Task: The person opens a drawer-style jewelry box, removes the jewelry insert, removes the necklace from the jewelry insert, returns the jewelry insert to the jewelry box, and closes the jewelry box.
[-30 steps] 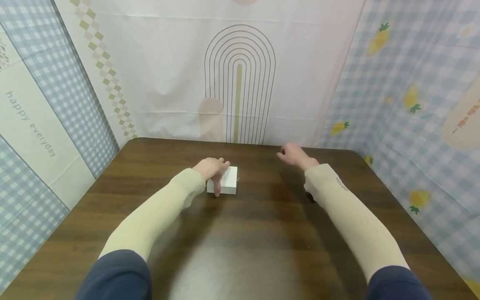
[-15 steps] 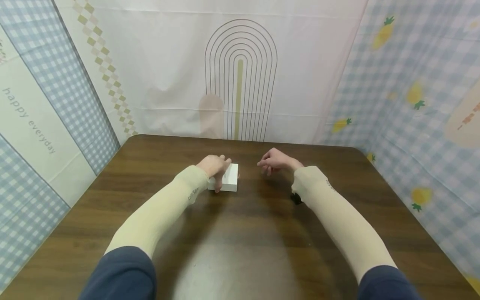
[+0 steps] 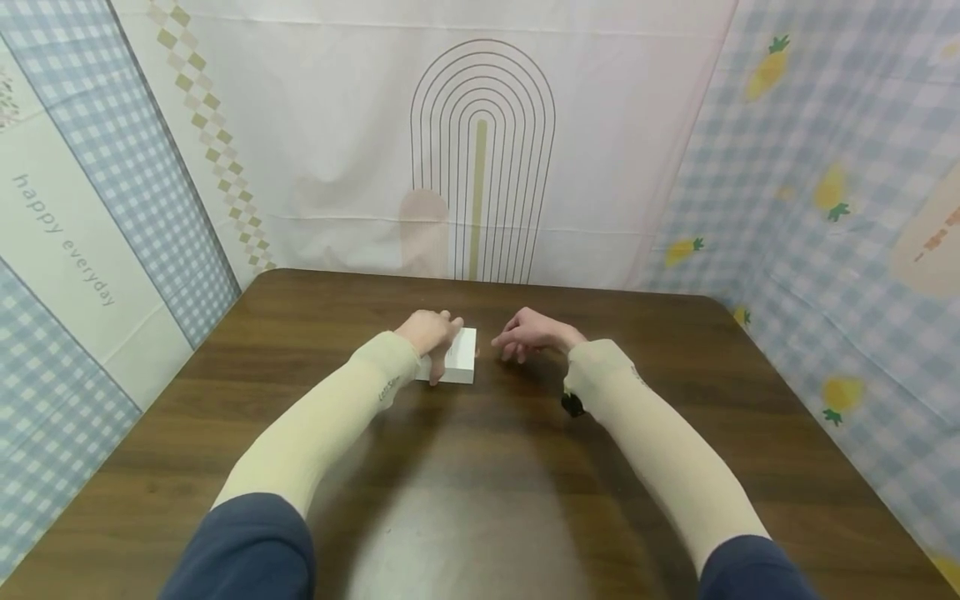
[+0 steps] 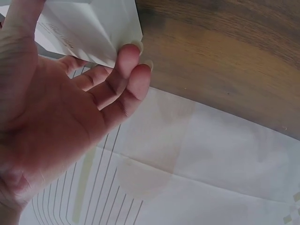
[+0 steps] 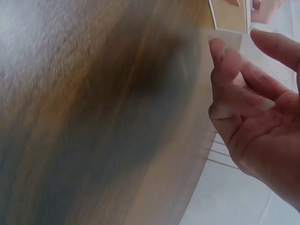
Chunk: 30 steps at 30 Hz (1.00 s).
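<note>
A small white box (image 3: 463, 360) lies on the brown table, left of centre in the head view. My left hand (image 3: 426, 332) holds it from the left, thumb down the near side and fingers over the far side. Printing shows on the box's white face (image 4: 89, 33) in the left wrist view. Just right of the box hovers my right hand (image 3: 531, 332), apart from it and holding nothing. Its fingers are bent loosely, with thumb and forefinger apart in the right wrist view. There the box's end (image 5: 229, 18) looks tan inside a white rim.
The wooden table (image 3: 480, 467) runs back to a white cloth (image 3: 330, 150) with printed arches. Blue checked cloth (image 3: 795, 217) hangs along the right, and more hangs on the left. A dark object (image 3: 573, 404) sits under my right cuff.
My right hand has come leftward and slightly nearer, from well right of the box to close beside it, and its fingers have turned towards the box. My left hand keeps its hold.
</note>
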Tool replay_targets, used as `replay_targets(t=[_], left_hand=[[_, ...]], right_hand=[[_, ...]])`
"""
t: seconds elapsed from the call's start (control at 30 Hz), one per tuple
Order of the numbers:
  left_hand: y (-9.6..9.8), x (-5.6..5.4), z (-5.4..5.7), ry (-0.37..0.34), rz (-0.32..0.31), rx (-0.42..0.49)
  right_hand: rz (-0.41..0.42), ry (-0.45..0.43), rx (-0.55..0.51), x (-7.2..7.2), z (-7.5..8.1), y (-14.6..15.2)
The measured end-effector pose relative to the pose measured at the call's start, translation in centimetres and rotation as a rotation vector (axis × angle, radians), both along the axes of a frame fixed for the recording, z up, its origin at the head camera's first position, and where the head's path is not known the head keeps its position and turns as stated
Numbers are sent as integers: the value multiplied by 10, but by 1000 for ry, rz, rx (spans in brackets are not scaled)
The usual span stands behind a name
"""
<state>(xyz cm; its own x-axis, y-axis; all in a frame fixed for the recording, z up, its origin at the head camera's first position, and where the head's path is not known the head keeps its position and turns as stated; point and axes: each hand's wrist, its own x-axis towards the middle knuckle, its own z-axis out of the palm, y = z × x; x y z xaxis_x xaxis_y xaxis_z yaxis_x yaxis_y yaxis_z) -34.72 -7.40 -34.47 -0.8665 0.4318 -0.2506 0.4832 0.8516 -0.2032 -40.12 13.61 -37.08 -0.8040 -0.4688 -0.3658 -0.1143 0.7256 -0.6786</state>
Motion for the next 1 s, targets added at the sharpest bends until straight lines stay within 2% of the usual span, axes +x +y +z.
replay_targets(t=[0.17, 0.43, 0.7, 1.0], left_hand=[[0, 2, -1, 45, -28, -42], [3, 2, 0, 30, -7, -98], [4, 4, 0, 44, -6, -89], [4, 5, 1, 49, -8, -98]], right_hand=[[14, 0, 1, 0, -3, -7], [17, -19, -16, 4, -7, -20], [3, -24, -26, 3, -12, -24], [-42, -83, -69, 2, -13, -23]])
